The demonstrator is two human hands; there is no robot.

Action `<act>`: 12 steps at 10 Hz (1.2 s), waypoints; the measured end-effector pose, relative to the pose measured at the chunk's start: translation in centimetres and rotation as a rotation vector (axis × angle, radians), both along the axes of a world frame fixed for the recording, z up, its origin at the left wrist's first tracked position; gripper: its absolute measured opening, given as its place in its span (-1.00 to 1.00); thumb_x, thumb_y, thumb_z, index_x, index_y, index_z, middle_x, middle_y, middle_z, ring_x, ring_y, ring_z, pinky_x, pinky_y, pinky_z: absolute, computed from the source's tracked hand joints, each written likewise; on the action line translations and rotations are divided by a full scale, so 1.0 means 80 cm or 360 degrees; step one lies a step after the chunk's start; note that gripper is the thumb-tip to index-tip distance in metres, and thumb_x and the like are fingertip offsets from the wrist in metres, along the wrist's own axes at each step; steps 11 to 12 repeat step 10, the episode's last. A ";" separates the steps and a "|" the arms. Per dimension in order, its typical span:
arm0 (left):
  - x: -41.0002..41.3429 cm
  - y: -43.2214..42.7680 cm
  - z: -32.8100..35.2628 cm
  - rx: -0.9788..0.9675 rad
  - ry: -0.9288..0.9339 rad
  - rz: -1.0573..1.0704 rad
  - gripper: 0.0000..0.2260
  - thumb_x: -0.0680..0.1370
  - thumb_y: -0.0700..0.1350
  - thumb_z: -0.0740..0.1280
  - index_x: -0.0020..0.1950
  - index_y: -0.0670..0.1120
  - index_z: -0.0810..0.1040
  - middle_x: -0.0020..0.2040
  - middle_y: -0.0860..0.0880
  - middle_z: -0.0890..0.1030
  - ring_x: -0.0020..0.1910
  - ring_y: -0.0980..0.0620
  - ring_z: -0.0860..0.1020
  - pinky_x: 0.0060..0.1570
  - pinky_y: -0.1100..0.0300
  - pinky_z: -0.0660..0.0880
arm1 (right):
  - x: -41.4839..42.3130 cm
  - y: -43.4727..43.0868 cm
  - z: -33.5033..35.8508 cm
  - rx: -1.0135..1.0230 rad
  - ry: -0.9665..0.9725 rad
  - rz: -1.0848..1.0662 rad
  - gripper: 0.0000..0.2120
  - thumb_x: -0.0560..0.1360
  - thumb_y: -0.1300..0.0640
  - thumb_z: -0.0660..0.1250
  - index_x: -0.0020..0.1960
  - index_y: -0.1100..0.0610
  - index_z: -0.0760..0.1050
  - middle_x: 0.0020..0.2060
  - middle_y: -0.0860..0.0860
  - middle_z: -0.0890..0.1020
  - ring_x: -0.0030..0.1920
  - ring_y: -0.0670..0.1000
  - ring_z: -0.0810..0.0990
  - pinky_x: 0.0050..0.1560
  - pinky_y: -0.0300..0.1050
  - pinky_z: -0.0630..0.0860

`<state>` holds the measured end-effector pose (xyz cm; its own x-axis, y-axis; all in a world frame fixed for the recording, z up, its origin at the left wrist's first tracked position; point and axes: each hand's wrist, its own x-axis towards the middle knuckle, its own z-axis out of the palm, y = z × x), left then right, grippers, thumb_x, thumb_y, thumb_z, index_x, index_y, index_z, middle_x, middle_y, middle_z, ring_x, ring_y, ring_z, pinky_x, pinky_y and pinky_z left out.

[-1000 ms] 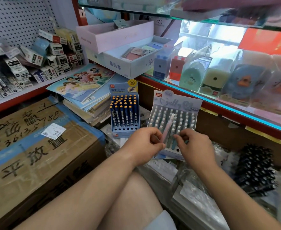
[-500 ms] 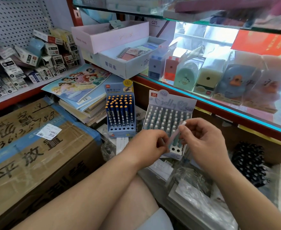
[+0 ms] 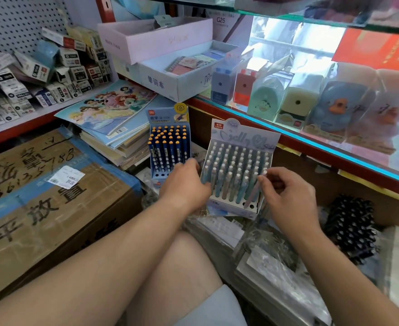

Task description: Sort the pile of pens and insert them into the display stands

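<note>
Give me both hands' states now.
Left hand: holds the pale stand by its left edge.
Right hand: pinches a pen.

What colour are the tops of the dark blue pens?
Orange. The pen tops show best in the head view.

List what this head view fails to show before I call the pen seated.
- Tip of the pen in the right hand: head view, too small at the pale stand's front corner to tell if it is in a hole.
- Pale stand's left side and blue stand's front holes: covered by the left hand.
- Left fingertips: hidden by the hand itself.
- Dark bundle at right: blurred, contents unclear.
</note>
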<state>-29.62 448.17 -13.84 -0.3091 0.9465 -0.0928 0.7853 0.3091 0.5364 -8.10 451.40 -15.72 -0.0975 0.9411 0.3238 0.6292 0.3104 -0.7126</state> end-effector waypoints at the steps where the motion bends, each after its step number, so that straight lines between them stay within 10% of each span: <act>1: -0.012 0.011 0.002 -0.0019 -0.0008 -0.0135 -0.55 0.57 0.06 0.38 0.40 -0.03 0.40 0.28 -0.05 0.49 0.17 -0.04 0.50 0.11 0.03 0.50 | -0.001 0.004 -0.001 0.0010 -0.0006 -0.0016 -0.84 0.57 0.03 0.39 0.13 0.01 0.61 -0.09 -0.13 0.63 -0.08 -0.18 0.59 -0.02 -0.17 0.60; 4: -0.026 0.028 -0.027 0.0089 -0.0040 -0.0454 -0.45 0.56 0.04 0.43 0.50 -0.02 0.33 0.34 -0.03 0.51 0.28 -0.03 0.51 0.27 -0.01 0.49 | -0.002 0.007 -0.013 -0.0047 -0.0121 -0.0006 -0.87 0.56 0.03 0.42 0.09 0.00 0.62 -0.11 -0.15 0.61 -0.09 -0.23 0.55 -0.11 -0.36 0.45; 12: -0.046 0.025 -0.043 0.0136 -0.0362 -0.0186 -0.50 0.55 0.02 0.44 0.45 -0.01 0.38 0.19 0.04 0.55 0.15 0.01 0.57 0.18 -0.03 0.57 | -0.038 -0.012 0.020 -0.0048 -0.0412 0.0081 -0.78 0.49 -0.10 0.43 0.06 -0.10 0.47 -0.11 -0.19 0.53 -0.12 -0.15 0.55 -0.09 -0.02 0.64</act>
